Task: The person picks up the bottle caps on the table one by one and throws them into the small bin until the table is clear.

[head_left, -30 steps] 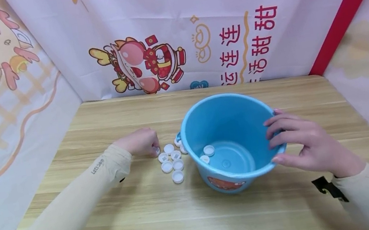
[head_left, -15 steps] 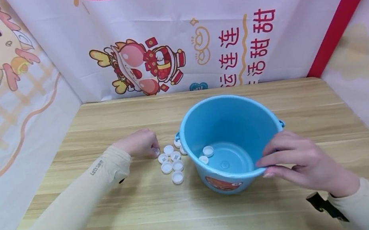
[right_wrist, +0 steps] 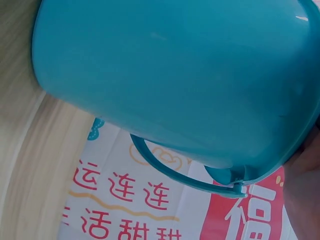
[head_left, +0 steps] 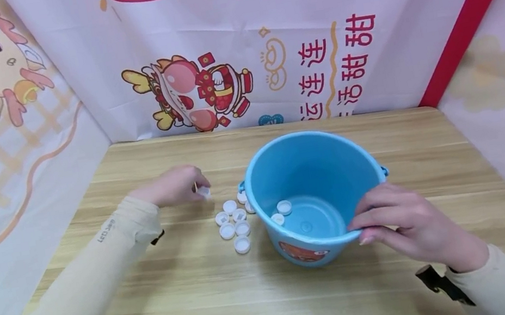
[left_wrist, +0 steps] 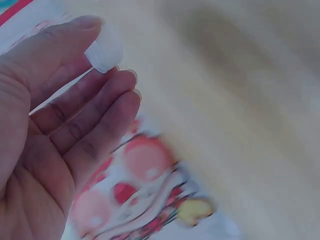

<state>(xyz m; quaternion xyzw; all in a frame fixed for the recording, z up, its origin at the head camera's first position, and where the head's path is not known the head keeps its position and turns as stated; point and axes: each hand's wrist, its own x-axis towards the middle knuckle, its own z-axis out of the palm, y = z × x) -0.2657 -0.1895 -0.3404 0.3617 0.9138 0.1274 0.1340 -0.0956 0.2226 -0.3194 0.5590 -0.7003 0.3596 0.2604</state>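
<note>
The left grip (head_left: 173, 186) pinches one white cap (left_wrist: 106, 50) between thumb and fingertips, in the far left part of the worktop (head_left: 181, 301), nearer its far edge than its near one. The cap looks just clear of the wood. Being round, it has no long axis; which way its hollow faces I cannot tell.

From this grip, the blue bucket (head_left: 319, 169) lies toward the worktop's right edge and a little toward the near edge, its rim apparently higher than the cap. Loose caps (head_left: 242, 245) lie between, against or just beside the bucket's left wall. Two inside caps (head_left: 284, 207) rest on its bottom, at the left. The right grip (head_left: 405, 216) clasps the rim at the near right, across the mouth from the left, which is closer to the loose caps.
</note>
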